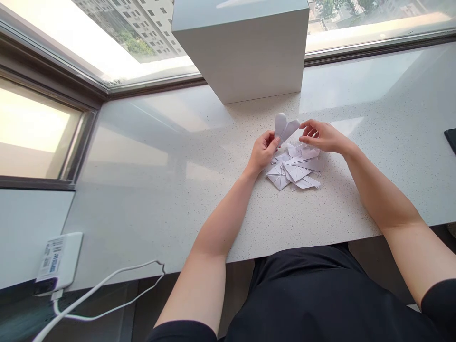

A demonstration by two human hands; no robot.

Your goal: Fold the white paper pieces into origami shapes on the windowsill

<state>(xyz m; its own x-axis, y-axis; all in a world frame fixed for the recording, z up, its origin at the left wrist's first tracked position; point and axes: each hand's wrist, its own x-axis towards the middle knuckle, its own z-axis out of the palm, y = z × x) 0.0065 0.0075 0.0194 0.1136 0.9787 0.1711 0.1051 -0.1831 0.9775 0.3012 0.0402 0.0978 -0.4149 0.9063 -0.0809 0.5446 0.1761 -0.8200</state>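
My left hand pinches the lower end of a folded white paper piece, thumb on the near side. Two rounded lobes of the paper spread upward in a V. Beside the right lobe is my right hand, its fingers loosely bent and thumb apart, with nothing visible between them. Its fingertips come very close to the lobe's edge; whether they touch, I cannot tell. Just below both hands lies a loose pile of folded white papers, overlapping, some with crease lines.
The speckled white countertop runs along the windows. A large white box stands behind my hands. At the lower left is a white device with a white cable. A dark flat object lies at the right edge.
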